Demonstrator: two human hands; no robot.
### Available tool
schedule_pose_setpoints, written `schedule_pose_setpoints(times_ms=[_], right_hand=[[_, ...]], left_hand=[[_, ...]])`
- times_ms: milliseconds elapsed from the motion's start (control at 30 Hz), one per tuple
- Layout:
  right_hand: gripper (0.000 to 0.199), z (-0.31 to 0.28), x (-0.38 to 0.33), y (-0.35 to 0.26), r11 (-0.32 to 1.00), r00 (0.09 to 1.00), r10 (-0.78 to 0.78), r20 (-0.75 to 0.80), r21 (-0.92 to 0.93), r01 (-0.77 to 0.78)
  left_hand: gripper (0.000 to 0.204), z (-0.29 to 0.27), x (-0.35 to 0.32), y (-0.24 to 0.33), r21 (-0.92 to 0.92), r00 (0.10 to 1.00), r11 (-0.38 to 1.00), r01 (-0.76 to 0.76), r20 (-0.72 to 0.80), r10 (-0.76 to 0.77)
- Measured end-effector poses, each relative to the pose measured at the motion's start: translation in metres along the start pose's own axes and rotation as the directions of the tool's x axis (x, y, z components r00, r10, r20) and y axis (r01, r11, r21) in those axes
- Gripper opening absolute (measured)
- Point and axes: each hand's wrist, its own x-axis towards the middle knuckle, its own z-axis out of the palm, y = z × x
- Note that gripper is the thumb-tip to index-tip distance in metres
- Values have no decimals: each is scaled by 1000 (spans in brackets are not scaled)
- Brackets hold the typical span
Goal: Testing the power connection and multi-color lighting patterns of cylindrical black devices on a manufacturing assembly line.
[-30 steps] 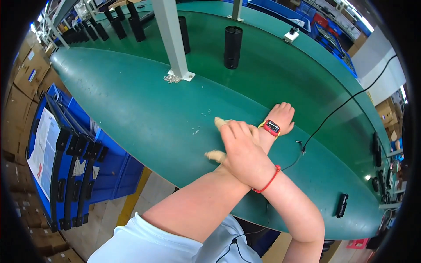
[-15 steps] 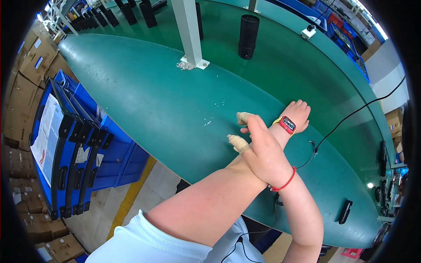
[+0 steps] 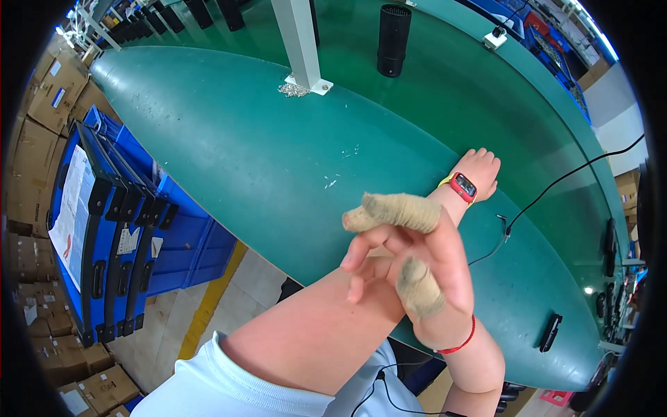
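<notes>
Covering a blue panel at far L, a white printed sheet w/ a red mark is seen; its print can't be made out. Small white labels are stuck on the stacked panels' sides & on brown cartons behind, too tiny to be read. A red watch on a yellow strap is worn at the L wrist, its display unreadable.

Most of the view is filled by a green bench, edges bowed by the lens, w/ a glossier green strip along its far side. A pale metal post is bolted down, silvery bits heaped at its foot. On the strip, a black cylinder is stood upright.

A black cable is run from upper R onto the bench, long axis slanted down to lower L; its small connector is placed near the L hand, metal tip pointed approx. upper L.

The L hand is laid back-up at the strip's edge, fingers together; whether anything's gripped can't be told. The R hand is crossed over the L forearm, fingers loosely curled, taped thumb held apart.
</notes>
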Motion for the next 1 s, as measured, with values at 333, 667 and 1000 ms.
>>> schedule_pose_setpoints(times_ms=[333, 667, 1000], right_hand=[[55, -4, -20, 10, 948, 964, -148, 223, -245, 203], [76, -7, -30, 19, 887, 913, -392, 111, -216, 407], [82, -10, -34, 20, 815, 895, -271, 356, -409, 409]], left_hand=[[25, 0, 0, 2, 18, 1000, 1000, 5, 17, -5], [25, -1, 0, 0, 17, 1000, 1000, -4, -30, 5], [25, -1, -2, -1, 34, 999, 999, -17, -30, 18]])
